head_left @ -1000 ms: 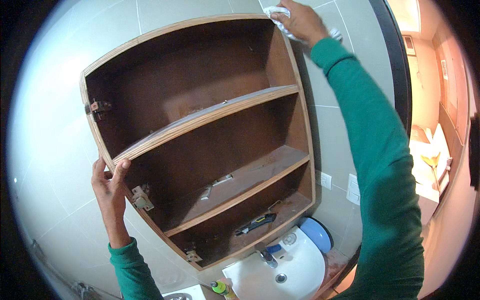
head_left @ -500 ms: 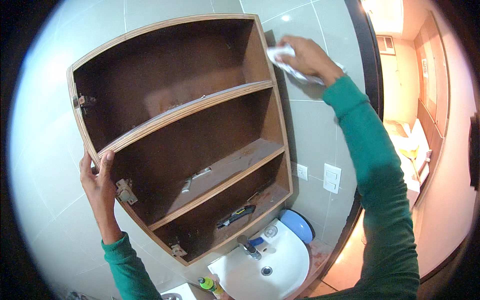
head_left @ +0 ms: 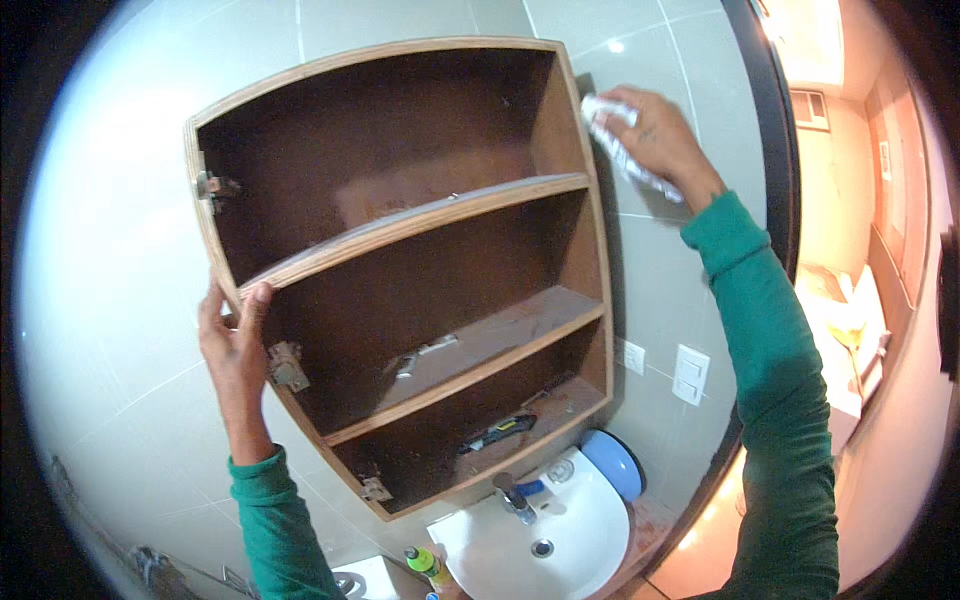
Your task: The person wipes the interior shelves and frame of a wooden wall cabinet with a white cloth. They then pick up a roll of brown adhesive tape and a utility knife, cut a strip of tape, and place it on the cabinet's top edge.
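Note:
A wooden wall cabinet point(head_left: 420, 235) without doors hangs in front of me, its three dark compartments facing out. My left hand point(head_left: 235, 335) grips the cabinet's left edge near the upper shelf, thumb on the front and fingers round the side. At the upper right, my right hand point(head_left: 655, 140) holds a crumpled white cloth point(head_left: 630, 162) against or close to the cabinet's right outer side. On the bottom shelf lies a black utility knife point(head_left: 497, 433). A small metal piece point(head_left: 425, 355) rests on the middle shelf. Hinges point(head_left: 288, 366) are fixed along the left inner side.
Below the cabinet is a white sink point(head_left: 540, 545) with a metal faucet point(head_left: 514, 498). A blue basin point(head_left: 613, 464) leans at its right, and a green bottle point(head_left: 428, 565) stands at its left. Wall switches point(head_left: 690, 374) and a dark door frame point(head_left: 768, 150) are on the right.
The whole view has shifted, so the cabinet sits farther right and a little lower in the picture. My right hand keeps the cloth by the cabinet's right side; the left hand keeps its grip.

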A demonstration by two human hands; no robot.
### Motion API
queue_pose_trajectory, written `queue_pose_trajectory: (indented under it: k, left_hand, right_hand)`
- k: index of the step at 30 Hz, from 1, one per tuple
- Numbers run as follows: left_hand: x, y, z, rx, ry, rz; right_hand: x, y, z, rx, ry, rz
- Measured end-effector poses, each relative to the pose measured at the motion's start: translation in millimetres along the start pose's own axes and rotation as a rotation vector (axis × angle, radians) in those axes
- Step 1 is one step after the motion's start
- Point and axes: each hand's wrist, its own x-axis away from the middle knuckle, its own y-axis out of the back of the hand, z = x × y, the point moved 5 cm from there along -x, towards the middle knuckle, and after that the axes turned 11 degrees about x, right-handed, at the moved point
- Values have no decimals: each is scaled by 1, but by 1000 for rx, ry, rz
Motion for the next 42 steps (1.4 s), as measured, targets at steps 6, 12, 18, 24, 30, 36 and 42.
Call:
queue_pose_trajectory:
  k: [6,12,18,24,30,36,42]
  left_hand:
    - [8,-14,-15,2,-23,42]
    - [-1,-5,-14,-1,-92,19]
    - [8,-15,-21,197,2,46]
    - [7,-19,-35,199,-9,71]
    - [-7,-8,-21,9,-158,17]
    - [9,-8,-35,-108,-85,-15]
    - [10,-13,-46,-150,-123,-21]
  right_hand:
    - [-90,-19,29,-70,-265,-360]
    - [-91,-45,144,-205,-192,-545]
    - [-68,-38,268,-299,195,-205]
    - [-68,-33,252,-134,273,-374]
    - [-106,-25,11,-111,-107,-386]
    - [-99,-8,17,-11,-209,-353]
    - [-99,-24,53,-40,-328,-335]
